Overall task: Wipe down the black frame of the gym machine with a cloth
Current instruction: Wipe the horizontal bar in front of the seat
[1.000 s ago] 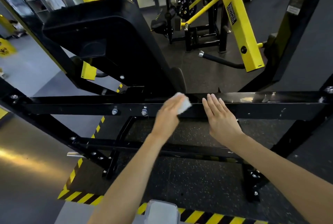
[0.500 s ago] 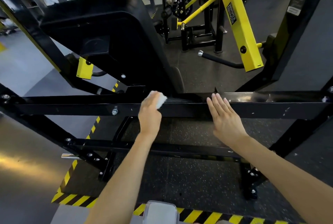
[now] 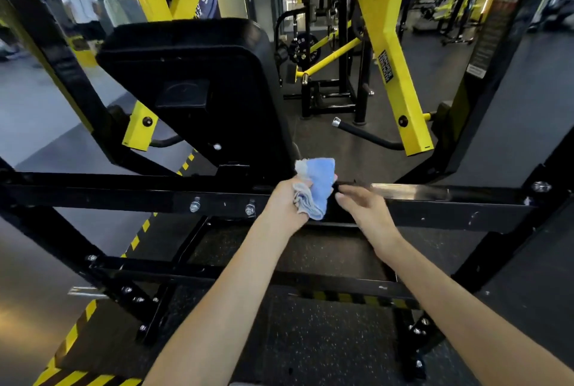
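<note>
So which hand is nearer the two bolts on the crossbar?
Left. The left hand, gripping the cloth, sits just right of the bolts; the right hand lies farther right.

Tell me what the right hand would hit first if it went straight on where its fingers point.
Most likely the blue cloth bunched in the left hand: the right hand points left along the black crossbar, straight at it. Depth is unclear, though.

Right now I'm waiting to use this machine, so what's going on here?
A person is wiping it down. Their left hand grips a bunched blue-and-white cloth at the middle of the black crossbar, in front of the black pad. The right hand, fingers relaxed, reaches in beside the cloth and holds nothing.
</note>
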A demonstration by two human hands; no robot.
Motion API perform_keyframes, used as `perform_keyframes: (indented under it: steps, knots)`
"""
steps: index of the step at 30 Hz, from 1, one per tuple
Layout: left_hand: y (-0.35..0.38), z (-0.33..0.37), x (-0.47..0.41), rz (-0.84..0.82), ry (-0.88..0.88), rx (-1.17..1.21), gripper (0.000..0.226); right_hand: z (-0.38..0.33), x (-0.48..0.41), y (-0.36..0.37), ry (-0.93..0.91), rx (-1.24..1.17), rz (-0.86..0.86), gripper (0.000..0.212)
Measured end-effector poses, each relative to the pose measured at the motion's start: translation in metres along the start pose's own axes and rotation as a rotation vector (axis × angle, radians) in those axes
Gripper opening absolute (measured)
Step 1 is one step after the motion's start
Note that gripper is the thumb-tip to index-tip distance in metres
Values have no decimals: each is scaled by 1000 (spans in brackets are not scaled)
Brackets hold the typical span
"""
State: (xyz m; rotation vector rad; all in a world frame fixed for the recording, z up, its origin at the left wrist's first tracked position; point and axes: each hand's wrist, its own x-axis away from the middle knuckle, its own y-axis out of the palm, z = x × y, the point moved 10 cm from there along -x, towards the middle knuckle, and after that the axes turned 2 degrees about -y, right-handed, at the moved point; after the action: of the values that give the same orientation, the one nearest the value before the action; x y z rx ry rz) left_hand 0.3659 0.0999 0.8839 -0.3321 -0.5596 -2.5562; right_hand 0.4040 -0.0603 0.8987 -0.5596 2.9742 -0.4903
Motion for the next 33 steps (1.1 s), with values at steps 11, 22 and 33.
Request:
perform_keyframes:
  steps: [11,22,33]
  knots:
    - [-26,-27,24,-138,-236,215,33,-17,1,56,100,-169,5,30]
    - [-118,86,3,738,567,-989,17,-17,-4,-16,-496,756,318,30]
    - [-12,52,-13,588,686,-1451,17,38,-16,-48,-456,1038,174,66]
